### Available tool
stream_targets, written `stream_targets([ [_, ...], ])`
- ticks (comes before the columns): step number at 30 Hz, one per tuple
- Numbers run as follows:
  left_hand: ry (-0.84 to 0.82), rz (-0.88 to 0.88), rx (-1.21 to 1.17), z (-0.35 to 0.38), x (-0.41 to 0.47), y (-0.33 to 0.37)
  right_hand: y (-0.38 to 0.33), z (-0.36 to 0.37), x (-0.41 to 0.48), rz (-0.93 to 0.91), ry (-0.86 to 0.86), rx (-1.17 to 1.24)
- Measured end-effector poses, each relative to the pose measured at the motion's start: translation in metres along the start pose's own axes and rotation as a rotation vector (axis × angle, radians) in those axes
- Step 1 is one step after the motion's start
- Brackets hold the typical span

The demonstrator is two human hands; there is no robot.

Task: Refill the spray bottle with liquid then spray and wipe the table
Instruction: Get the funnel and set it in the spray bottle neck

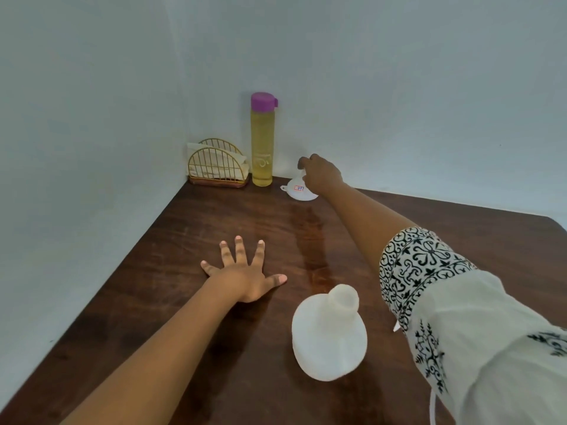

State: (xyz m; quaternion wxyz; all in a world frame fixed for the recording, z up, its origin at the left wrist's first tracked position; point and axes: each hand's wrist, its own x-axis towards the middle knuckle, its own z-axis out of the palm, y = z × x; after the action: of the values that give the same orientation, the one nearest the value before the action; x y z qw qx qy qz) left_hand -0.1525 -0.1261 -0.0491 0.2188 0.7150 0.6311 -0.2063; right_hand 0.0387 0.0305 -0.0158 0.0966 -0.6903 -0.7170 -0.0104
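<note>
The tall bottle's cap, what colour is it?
Purple, seen in the head view: the cap tops the tall bottle of yellow liquid.

Behind the spray bottle (329, 335) stand rack (214, 165), tall bottle (261, 142), funnel (302, 194) (left to right).

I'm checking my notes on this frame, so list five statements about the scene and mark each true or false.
1. The left hand lies flat on the table, fingers spread. True.
2. The napkin holder stands left of the yellow bottle. True.
3. The right hand holds the yellow bottle. False: its fingers curl round the spout of the funnel.
4. The yellow bottle is uncapped. False: its purple cap is on.
5. The white bottle has an open neck, with no top on it. True.
</note>
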Motion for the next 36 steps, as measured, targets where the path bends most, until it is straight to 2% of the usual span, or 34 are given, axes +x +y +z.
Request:
stream_targets([
  [3, -0.012, -0.004, 0.008, -0.001, 0.0, 0.001, 0.006, -0.003, 0.003, 0.012, 0.059, 0.072],
  [7, 0.007, 0.001, 0.002, -0.001, -0.002, 0.001, 0.008, -0.024, -0.015, 0.0, 0.031, 0.197],
  [11, 0.038, 0.01, -0.019, -0.001, -0.006, 0.0, 0.004, -0.071, -0.063, 0.101, 0.082, 0.523],
  [15, 0.081, 0.02, -0.032, 0.0, -0.013, -0.001, -0.006, -0.124, -0.133, 0.197, 0.128, 0.967],
  [20, 0.203, 0.042, -0.173, 0.007, -0.032, -0.006, -0.028, -0.151, -0.225, 0.247, 0.172, 1.301],
  [22, 0.317, 0.071, -0.372, 0.012, -0.048, -0.008, -0.035, -0.148, -0.256, 0.271, 0.211, 1.339],
  [24, 0.495, 0.151, -0.691, 0.016, -0.077, -0.006, -0.04, -0.143, -0.283, 0.295, 0.265, 1.359],
  [27, 0.739, 0.388, -1.072, 0.016, -0.135, 0.005, -0.047, -0.133, -0.311, 0.328, 0.37, 1.33],
  [29, 0.75, 0.569, -1.233, 0.013, -0.174, 0.014, -0.054, -0.129, -0.325, 0.305, 0.46, 1.304],
  [31, 0.701, 0.679, -1.298, 0.006, -0.2, 0.023, -0.061, -0.127, -0.334, 0.261, 0.528, 1.296],
  [34, 0.661, 0.717, -1.272, -0.002, -0.216, 0.031, -0.071, -0.124, -0.342, 0.201, 0.599, 1.264],
  [36, 0.621, 0.751, -1.313, -0.003, -0.223, 0.035, -0.076, -0.12, -0.346, 0.146, 0.688, 1.139],
])
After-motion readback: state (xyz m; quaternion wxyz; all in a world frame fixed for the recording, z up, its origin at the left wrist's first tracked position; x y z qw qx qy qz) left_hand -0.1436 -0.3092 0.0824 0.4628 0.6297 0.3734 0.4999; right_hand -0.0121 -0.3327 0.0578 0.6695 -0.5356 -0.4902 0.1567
